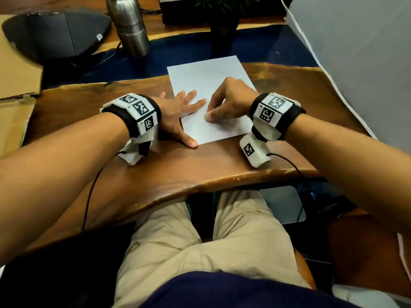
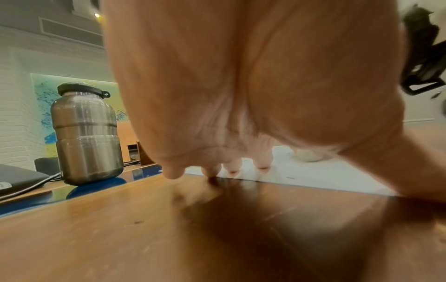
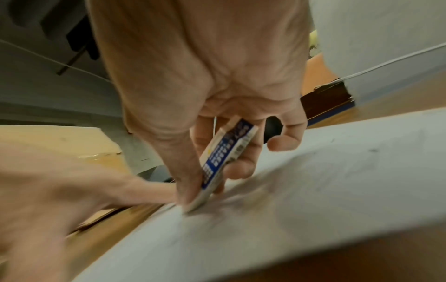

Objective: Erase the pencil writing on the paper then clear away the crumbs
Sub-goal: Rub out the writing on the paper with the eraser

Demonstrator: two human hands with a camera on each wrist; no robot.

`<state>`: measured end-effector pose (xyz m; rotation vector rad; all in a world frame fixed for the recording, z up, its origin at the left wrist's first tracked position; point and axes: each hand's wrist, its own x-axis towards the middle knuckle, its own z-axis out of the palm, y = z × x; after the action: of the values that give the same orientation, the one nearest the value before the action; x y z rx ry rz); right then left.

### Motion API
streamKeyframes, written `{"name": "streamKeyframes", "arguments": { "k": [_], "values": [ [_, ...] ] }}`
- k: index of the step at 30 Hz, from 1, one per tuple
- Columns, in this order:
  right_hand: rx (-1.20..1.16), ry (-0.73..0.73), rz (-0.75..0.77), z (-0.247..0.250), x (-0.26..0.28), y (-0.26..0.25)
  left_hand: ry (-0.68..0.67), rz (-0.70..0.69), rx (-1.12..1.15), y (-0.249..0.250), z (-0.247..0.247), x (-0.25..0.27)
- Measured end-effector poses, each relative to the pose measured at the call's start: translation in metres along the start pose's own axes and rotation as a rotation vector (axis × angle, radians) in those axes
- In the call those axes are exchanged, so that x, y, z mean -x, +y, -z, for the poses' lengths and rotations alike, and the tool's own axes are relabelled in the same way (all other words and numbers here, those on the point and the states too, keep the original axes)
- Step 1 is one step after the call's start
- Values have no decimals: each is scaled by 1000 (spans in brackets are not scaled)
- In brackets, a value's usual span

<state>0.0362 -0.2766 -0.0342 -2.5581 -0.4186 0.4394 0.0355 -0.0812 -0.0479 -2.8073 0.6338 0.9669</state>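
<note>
eraser (image 3: 224,162) pinched in right-hand fingers (image 3: 185,183) — tip on paper (image 1: 206,72).

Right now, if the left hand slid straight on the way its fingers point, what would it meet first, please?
Probably the right hand: the left hand lies flat on the paper, fingers pointing toward the right hand's knuckles above the eraser. Depth is unclear.

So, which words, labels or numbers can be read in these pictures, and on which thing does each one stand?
No text reads with certainty.
White eraser with blue paper sleeve, pinched by the right hand: white print, too blurred to read.
Black-and-white square markers on the white wrist bands: code patterns; the small numbers beside them are too small.
White paper sheet: only faint pencil marks, unreadable.
Steel bottle with black lid: no label visible.
</note>
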Motion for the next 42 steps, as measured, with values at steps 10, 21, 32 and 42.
{"name": "streamKeyframes", "arguments": {
  "k": [10,21,32,42],
  "values": [
    [33,-19,42,-6,7,-6,-8,6,-35,2,3,2],
    [56,68,-63,16,29,39,90,107,-70,13,-6,22],
    [102,123,-61,13,3,34,392,-101,120,28,0,18],
    [99,176,-81,9,5,25,107,-139,82,27,1,-16]
  ]
}}
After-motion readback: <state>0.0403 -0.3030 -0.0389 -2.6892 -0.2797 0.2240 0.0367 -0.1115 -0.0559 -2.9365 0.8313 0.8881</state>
